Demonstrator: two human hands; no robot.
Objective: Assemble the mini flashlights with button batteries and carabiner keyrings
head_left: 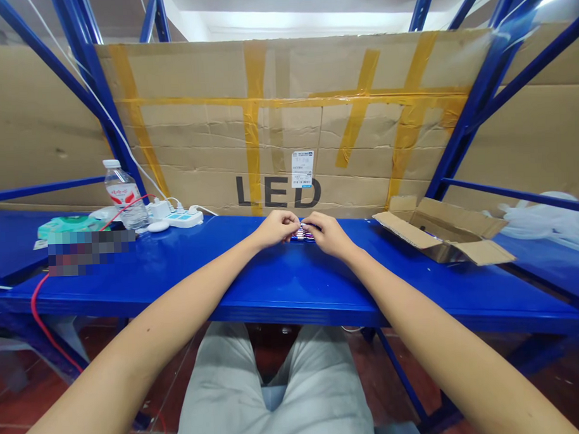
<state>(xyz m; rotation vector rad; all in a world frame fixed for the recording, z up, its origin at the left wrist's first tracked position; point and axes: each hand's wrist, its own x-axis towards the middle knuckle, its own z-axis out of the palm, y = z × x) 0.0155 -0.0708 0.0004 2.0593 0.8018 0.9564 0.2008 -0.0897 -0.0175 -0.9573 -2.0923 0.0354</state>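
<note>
My left hand (pixel 276 228) and my right hand (pixel 328 233) meet over the far middle of the blue table (pixel 273 281). Thumb and fingers of each are pinched together, their tips nearly touching. What the fingertips hold is too small to name. Just beneath and between them lies a small group of shiny, silvery pieces (pixel 300 234), side by side on the tabletop. Part of this group is hidden by my fingers, and its kind cannot be made out.
An opened cardboard box (pixel 442 227) stands at the right. To the left are a water bottle (pixel 126 200), a white power strip (pixel 185 218), a green packet (pixel 69 226) and a red cable (pixel 36 302). A taped cardboard sheet (pixel 196 144) walls off the back between blue posts.
</note>
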